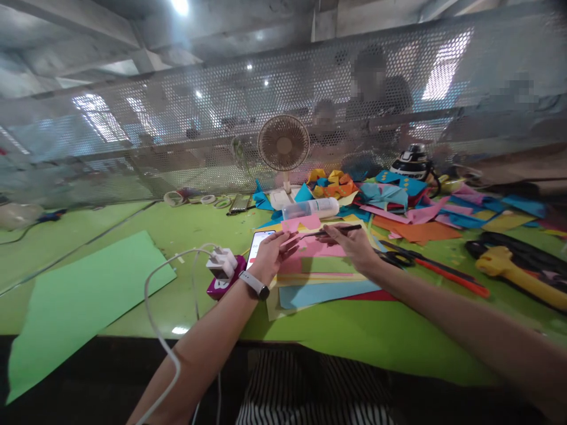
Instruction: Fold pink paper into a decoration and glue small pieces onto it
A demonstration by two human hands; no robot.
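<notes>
My right hand (343, 239) is closed round a slim dark pen-like tool (349, 229), whose thin tip points left. Close to that tip is my left hand (271, 254), palm partly turned up and fingers apart. Anything small on its fingertips is too fine to make out. Beneath both hands lies a stack of coloured paper, with a pink sheet (328, 248) on top and a light blue sheet (323, 293) nearer me. A phone (256, 245) with a lit screen lies partly behind my left hand.
A purple power strip (217, 289) with white chargers and a cable (148, 307) sits left. Scissors (394, 258), an orange-edged tool (452, 277) and a yellow-handled tool (500, 265) lie right. Behind stand a fan (283, 143), a plastic bottle (325, 207) and paper scraps (420, 215). Green sheet (88, 295) overhangs the edge.
</notes>
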